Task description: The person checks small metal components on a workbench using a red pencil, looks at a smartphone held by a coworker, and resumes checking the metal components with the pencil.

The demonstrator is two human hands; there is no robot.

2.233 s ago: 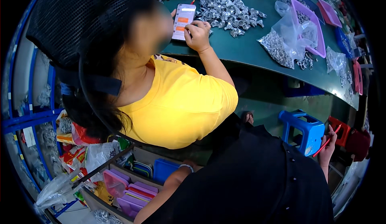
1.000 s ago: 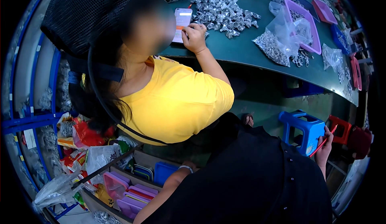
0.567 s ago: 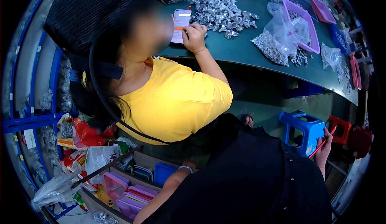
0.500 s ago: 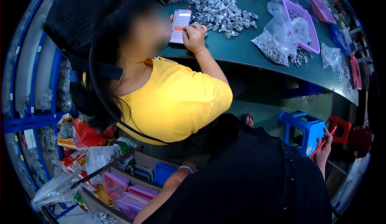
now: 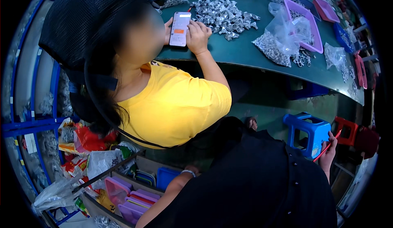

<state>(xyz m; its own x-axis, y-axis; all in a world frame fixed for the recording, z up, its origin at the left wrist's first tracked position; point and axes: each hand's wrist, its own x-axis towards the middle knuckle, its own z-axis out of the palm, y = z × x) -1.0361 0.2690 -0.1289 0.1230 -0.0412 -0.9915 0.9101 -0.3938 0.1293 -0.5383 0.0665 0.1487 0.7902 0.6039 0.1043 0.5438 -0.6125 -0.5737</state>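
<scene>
My right hand [image 5: 326, 151] hangs at my right side, closed around a slim red pen [image 5: 326, 149] that slants up past the fingers. Just left of it is a blue plastic stool [image 5: 307, 134]. A pale band circles the wrist of my left arm; of my left hand [image 5: 194, 169] only a small part shows, the fingers hidden behind my dark clothing. That hand is nearest to a blue tray [image 5: 167, 176] standing in a long box [image 5: 143, 162]. Purple trays [image 5: 133, 211] stand in the same box, closer to me.
A co-worker in a yellow top [image 5: 176, 105] sits at a green table [image 5: 229, 54], holding a phone [image 5: 180, 29]. On the table are a heap of metal parts [image 5: 225, 15], plastic bags [image 5: 272, 48] and a pink tray [image 5: 317, 38]. Blue shelving [image 5: 30, 123] lines the left; a red stool [image 5: 346, 130] stands right.
The co-worker's head and phone have shifted slightly left, and a hand has moved a little off the phone screen. My hands stay about where they were, the red pen still held.
</scene>
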